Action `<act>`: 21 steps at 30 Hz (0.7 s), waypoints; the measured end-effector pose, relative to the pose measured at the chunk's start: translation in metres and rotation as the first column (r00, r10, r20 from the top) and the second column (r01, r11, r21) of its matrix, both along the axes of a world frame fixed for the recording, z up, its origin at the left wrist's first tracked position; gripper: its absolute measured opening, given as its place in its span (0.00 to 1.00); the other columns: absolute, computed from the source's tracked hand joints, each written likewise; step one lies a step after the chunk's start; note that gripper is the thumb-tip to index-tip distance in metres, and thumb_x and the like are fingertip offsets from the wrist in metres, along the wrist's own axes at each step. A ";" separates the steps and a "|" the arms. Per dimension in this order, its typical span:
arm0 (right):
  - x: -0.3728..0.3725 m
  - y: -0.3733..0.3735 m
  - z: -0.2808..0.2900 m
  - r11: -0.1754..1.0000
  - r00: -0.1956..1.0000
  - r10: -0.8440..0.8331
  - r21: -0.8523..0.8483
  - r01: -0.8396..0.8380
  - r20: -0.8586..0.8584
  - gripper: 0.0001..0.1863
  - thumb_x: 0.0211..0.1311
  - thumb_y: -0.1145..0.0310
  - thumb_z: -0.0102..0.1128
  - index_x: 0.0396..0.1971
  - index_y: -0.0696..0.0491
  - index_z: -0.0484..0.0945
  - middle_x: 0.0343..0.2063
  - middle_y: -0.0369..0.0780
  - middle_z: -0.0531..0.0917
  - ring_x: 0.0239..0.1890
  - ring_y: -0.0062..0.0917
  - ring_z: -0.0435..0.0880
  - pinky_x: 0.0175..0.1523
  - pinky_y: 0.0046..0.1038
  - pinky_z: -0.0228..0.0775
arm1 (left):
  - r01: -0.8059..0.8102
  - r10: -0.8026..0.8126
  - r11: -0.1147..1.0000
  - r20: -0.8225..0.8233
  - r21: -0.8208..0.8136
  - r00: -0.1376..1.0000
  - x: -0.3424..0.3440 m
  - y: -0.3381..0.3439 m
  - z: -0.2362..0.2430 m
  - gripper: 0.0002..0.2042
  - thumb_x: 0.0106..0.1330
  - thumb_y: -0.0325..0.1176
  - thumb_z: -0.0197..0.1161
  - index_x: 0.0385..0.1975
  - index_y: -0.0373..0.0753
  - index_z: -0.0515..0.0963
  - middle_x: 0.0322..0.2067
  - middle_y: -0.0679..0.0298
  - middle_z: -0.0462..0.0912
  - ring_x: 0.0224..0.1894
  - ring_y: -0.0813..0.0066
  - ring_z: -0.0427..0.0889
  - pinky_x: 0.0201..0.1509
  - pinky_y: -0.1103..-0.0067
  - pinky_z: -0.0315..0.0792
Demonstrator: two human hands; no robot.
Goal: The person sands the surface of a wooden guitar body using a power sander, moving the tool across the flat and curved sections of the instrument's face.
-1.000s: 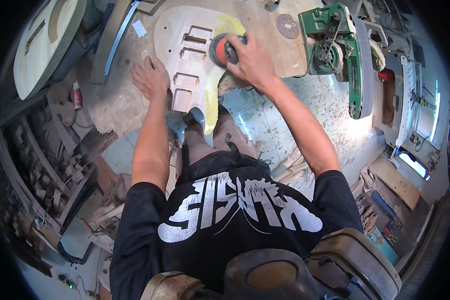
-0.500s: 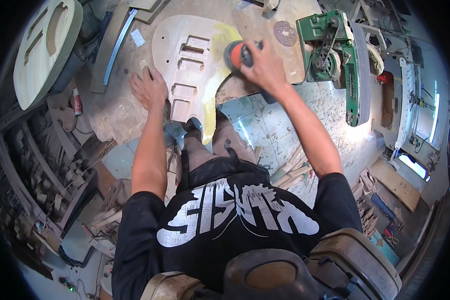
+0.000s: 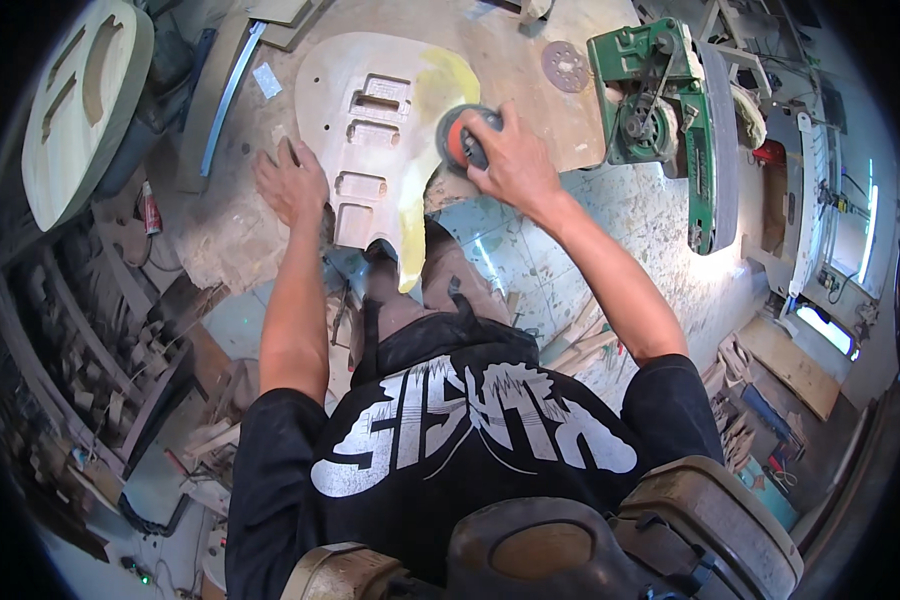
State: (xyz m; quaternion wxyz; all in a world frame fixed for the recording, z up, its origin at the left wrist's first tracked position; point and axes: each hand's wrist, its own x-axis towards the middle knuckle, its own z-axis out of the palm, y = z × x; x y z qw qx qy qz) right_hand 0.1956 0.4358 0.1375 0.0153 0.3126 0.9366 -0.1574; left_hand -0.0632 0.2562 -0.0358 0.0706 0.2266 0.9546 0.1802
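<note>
A pale wooden guitar body point(image 3: 342, 110) lies flat on the workbench, with several routed pockets down its middle and yellow tint along its right edge and lower horn. My right hand point(image 3: 517, 170) is wrapped over a round orbital sander point(image 3: 457, 140) with an orange-red band. The sander's pad rests at the body's right edge, by the inward curve, partly overhanging it. On the left, my left hand point(image 3: 292, 183) is set down beside the body's left edge, fingers apart and bent. Its thumb side is close to the wood; whether it presses on the edge is hard to see.
A green belt sander point(image 3: 650, 120) stands right of the bench point(image 3: 235, 200). A perforated sanding disc point(image 3: 567, 66) lies at the far right. Another guitar body point(image 3: 85, 110) is propped at far left, near a metal straightedge point(image 3: 232, 95). Wood scraps point(image 3: 590, 340) lie on the floor.
My right hand has drawn the sander nearer to me along the body's right edge, toward the inward curve. The left hand stays beside the body, almost unmoved.
</note>
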 end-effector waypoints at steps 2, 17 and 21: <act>0.011 0.020 -0.003 0.998 0.999 -0.046 0.040 0.047 -0.022 0.35 0.53 0.61 0.76 0.62 0.39 0.72 0.51 0.54 0.74 0.45 0.56 0.85 0.45 0.51 0.84 | 0.001 -0.001 1.000 -0.004 -0.007 1.000 0.002 0.002 0.001 0.28 0.79 0.54 0.47 0.70 0.47 0.77 0.75 0.46 0.63 0.81 0.47 0.55 0.82 0.50 0.50; 0.002 0.018 -0.002 0.995 0.996 -0.084 0.056 0.086 -0.038 0.32 0.53 0.63 0.76 0.59 0.39 0.73 0.49 0.51 0.74 0.47 0.55 0.85 0.44 0.51 0.84 | 0.012 -0.012 1.000 -0.014 -0.007 1.000 0.001 0.005 0.005 0.27 0.79 0.53 0.48 0.70 0.46 0.77 0.75 0.45 0.63 0.80 0.46 0.55 0.82 0.51 0.49; -0.006 -0.007 0.003 0.999 0.998 0.047 -0.010 -0.048 -0.033 0.32 0.53 0.62 0.76 0.59 0.39 0.73 0.49 0.50 0.74 0.44 0.53 0.85 0.41 0.49 0.84 | 0.009 -0.009 1.000 -0.035 -0.006 0.999 0.001 0.003 0.000 0.27 0.79 0.52 0.48 0.70 0.46 0.77 0.75 0.45 0.64 0.80 0.46 0.55 0.82 0.51 0.50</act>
